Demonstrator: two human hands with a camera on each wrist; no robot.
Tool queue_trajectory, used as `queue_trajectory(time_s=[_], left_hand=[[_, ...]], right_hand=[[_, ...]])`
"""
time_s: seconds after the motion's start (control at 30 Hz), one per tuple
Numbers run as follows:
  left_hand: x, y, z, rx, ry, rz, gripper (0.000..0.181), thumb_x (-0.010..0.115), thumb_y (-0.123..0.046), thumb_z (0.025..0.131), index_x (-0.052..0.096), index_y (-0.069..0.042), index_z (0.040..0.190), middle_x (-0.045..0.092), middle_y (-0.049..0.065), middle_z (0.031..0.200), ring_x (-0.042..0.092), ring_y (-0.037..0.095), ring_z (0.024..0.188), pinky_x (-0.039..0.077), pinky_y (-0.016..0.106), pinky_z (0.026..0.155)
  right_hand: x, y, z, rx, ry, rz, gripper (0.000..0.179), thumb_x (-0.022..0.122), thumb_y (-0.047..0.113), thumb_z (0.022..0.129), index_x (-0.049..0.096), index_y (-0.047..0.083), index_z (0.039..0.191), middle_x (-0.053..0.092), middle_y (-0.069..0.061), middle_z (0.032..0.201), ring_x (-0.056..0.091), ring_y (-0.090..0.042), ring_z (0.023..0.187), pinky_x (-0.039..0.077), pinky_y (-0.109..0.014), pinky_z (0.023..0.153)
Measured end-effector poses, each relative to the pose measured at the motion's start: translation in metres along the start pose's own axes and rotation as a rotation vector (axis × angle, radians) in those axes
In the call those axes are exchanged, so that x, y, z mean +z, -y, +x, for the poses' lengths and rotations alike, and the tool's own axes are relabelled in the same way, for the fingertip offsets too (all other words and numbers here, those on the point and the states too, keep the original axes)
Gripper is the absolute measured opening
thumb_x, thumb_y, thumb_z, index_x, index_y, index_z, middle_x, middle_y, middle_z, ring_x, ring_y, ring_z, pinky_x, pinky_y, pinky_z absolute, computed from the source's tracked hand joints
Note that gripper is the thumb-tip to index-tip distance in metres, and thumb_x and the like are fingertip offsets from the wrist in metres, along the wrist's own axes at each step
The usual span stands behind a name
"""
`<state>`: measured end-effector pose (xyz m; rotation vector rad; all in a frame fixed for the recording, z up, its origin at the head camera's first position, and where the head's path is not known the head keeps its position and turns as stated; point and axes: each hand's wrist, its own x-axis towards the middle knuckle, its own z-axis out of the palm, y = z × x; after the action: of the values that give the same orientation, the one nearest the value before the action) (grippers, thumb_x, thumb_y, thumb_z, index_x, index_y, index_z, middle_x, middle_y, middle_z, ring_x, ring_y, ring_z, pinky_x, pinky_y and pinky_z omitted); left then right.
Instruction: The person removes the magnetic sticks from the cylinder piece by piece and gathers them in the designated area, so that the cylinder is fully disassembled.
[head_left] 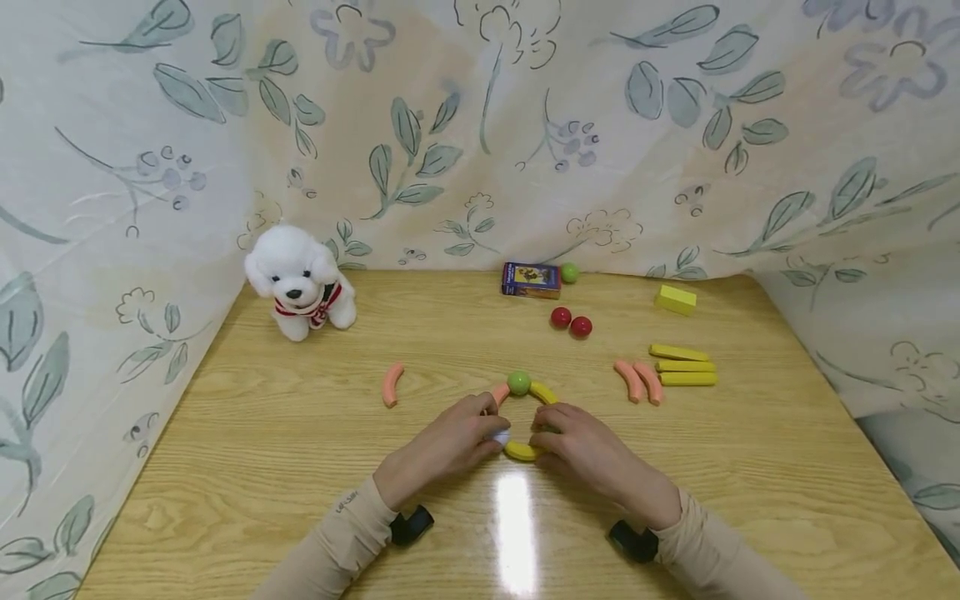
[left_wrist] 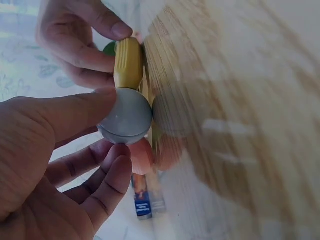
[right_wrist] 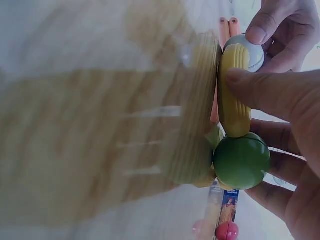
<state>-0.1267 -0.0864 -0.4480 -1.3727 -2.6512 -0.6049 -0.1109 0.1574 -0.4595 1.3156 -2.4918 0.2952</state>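
Note:
A small ring of curved sticks and balls lies on the wooden table between both hands. My left hand pinches a white ball at the ring's left, thumb on one side and fingertips on the other. With its thumb on the near yellow curved stick, my right hand grips that stick. Its other fingers lie beside a green ball, mostly hidden in the head view. The ring's far side shows another green ball between a pink curved stick and a yellow curved stick.
A loose pink curved stick lies left. To the right are two pink curved sticks and several yellow sticks. Farther back are red balls, a card box, a yellow block and a plush dog.

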Motion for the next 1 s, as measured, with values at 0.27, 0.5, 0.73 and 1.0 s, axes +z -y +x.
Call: queue_trajectory(time_s=[0.27,0.5,0.73,1.0], left_hand=[[0.001,0.004,-0.001,-0.012,-0.004,0.019,0.020,0.072,-0.017,0.089,0.073,-0.009,0.106,0.061,0.001,0.095,0.052,0.011,0.082,0.045,0.021,0.073],[-0.002,0.006,-0.002,-0.056,0.046,-0.036,0.030,0.063,-0.019,0.095,0.066,-0.005,0.122,0.063,0.005,0.108,0.057,0.015,0.092,0.050,0.026,0.079],[-0.010,0.011,-0.004,-0.050,0.030,0.029,0.033,0.055,-0.006,0.098,0.062,-0.005,0.130,0.061,0.007,0.136,0.058,0.024,0.118,0.049,0.037,0.100],[-0.011,0.013,-0.005,-0.025,0.096,0.090,0.030,0.058,0.000,0.094,0.067,-0.006,0.122,0.066,0.006,0.129,0.059,0.023,0.115,0.049,0.035,0.099]], right_hand=[[-0.002,-0.009,-0.007,-0.053,-0.048,0.090,0.022,0.085,0.010,0.070,0.073,0.010,0.089,0.064,-0.005,0.101,0.060,-0.016,0.094,0.054,-0.029,0.081],[-0.009,-0.009,-0.014,0.018,-0.056,0.044,0.031,0.084,0.018,0.074,0.073,0.010,0.102,0.067,-0.008,0.112,0.062,-0.025,0.108,0.052,-0.043,0.095],[-0.022,0.004,-0.022,0.079,-0.096,0.018,0.028,0.080,0.007,0.075,0.073,0.010,0.102,0.068,-0.004,0.106,0.062,-0.019,0.099,0.054,-0.036,0.083],[-0.024,0.003,-0.026,0.135,0.014,-0.065,0.027,0.076,0.003,0.080,0.072,0.010,0.105,0.069,-0.004,0.109,0.064,-0.022,0.103,0.054,-0.039,0.086]])
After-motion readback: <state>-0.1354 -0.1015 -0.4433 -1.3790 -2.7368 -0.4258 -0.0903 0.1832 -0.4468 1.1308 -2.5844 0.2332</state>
